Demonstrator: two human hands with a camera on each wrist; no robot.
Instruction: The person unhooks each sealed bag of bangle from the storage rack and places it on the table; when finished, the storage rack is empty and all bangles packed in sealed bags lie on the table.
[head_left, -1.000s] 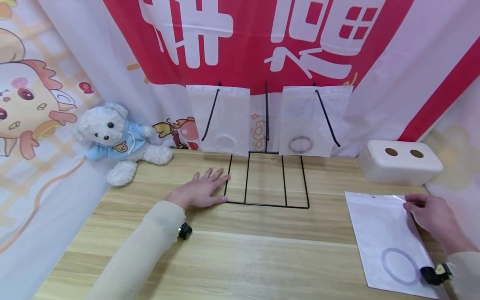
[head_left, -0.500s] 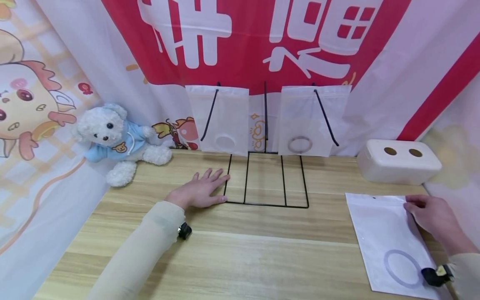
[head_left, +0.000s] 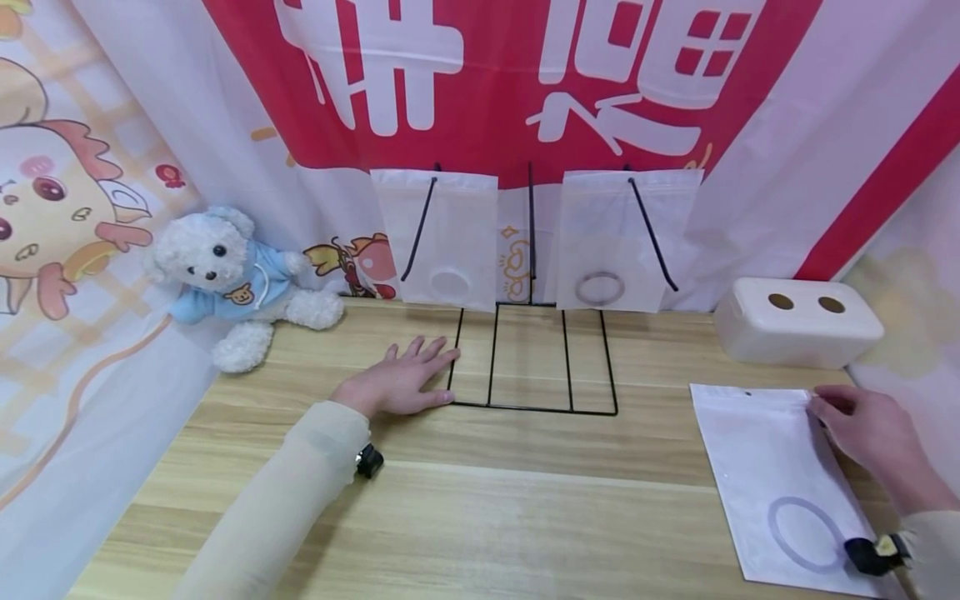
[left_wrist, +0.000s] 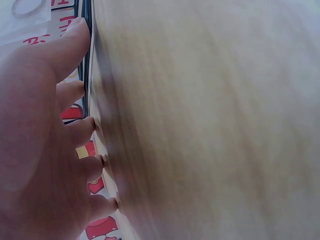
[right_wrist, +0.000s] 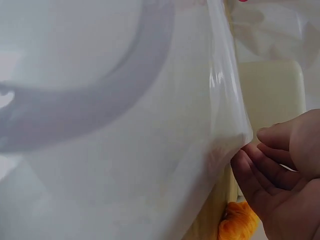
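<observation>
My left hand (head_left: 401,383) lies on the tabletop with its fingers spread. Its thumb and a fingertip touch the left side of a black wire display rack (head_left: 566,358). In the left wrist view, the left hand's fingertips (left_wrist: 92,122) meet the wood. At the right, my right hand (head_left: 873,433) pinches the upper right corner of a white zip bag (head_left: 757,467). A pale purple-grey ring shape (head_left: 806,533) shows through or on this bag. Two similar bags, a left one (head_left: 450,225) and a right one (head_left: 600,225), hang on the rack's outer prongs.
A cream box with two round holes (head_left: 802,325) stands behind the right hand. At the back left sits a white teddy bear (head_left: 247,283) in a blue hoodie. Printed cloth (head_left: 487,142) hangs behind the rack. Something orange and fluffy (right_wrist: 239,222) appears below the right hand in its wrist view.
The lower part of the bag in my right hand has shifted slightly to the right. My left hand, the rack and the hanging bags have stayed in place.
</observation>
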